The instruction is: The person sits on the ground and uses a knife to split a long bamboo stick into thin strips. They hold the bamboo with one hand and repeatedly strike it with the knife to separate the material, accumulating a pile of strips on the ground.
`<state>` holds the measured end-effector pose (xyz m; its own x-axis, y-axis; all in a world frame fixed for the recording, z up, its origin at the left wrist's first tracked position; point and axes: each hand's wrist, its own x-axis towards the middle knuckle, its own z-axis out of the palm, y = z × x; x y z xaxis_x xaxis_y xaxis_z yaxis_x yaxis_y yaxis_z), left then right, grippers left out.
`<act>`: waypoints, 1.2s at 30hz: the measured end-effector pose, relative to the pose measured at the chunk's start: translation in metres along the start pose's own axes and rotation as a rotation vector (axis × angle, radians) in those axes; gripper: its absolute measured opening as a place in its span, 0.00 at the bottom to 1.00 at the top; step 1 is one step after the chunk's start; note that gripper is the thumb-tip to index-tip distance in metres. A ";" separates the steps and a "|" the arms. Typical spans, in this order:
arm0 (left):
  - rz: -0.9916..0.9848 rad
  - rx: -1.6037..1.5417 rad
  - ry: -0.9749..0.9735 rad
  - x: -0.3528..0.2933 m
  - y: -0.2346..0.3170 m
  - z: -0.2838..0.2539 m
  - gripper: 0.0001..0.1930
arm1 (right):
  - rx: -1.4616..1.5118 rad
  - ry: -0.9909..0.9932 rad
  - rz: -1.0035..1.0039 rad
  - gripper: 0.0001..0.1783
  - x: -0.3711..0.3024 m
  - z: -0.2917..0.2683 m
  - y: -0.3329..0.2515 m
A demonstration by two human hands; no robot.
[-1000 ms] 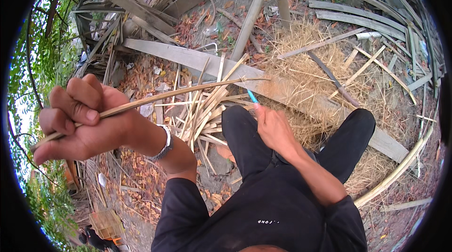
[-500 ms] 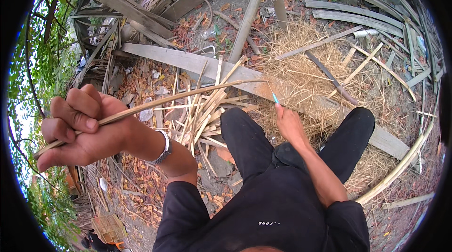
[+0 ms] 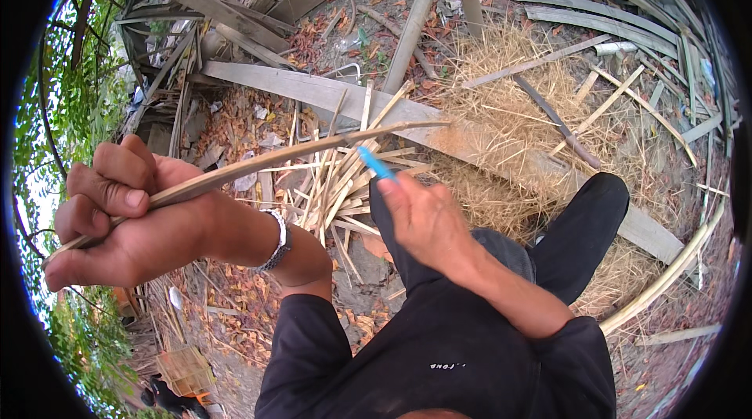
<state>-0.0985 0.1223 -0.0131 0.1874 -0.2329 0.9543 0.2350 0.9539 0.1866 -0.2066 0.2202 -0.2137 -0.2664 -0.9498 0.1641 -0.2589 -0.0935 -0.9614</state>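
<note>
While in left grip [image 3: 149,232] a strip [image 3: 265,161], a distant crate [image 3: 186,372], contents unclear.

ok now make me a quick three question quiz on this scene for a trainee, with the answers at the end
1. Which hand grips the long wooden strip?
2. True or false, of the silver wristband: it is worn on the right wrist.
3. What colour is the small tool in the right hand?
a) red
b) blue
c) black

Key:
1. The left hand.
2. False: it is on the left.
3. b
</note>
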 end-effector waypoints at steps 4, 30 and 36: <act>0.012 0.049 -0.019 0.001 -0.002 -0.001 0.32 | -0.142 0.039 0.030 0.23 -0.001 -0.005 0.007; 0.012 0.140 0.007 -0.003 0.002 0.002 0.31 | -0.386 0.000 0.388 0.29 -0.006 -0.032 0.117; -0.013 0.012 -0.033 -0.002 0.000 -0.009 0.30 | -0.065 -0.005 0.144 0.30 0.013 -0.034 0.024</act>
<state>-0.0898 0.1214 -0.0174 0.1533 -0.2387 0.9589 0.2261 0.9531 0.2012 -0.2472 0.2160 -0.2270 -0.3009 -0.9533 0.0249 -0.2782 0.0628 -0.9585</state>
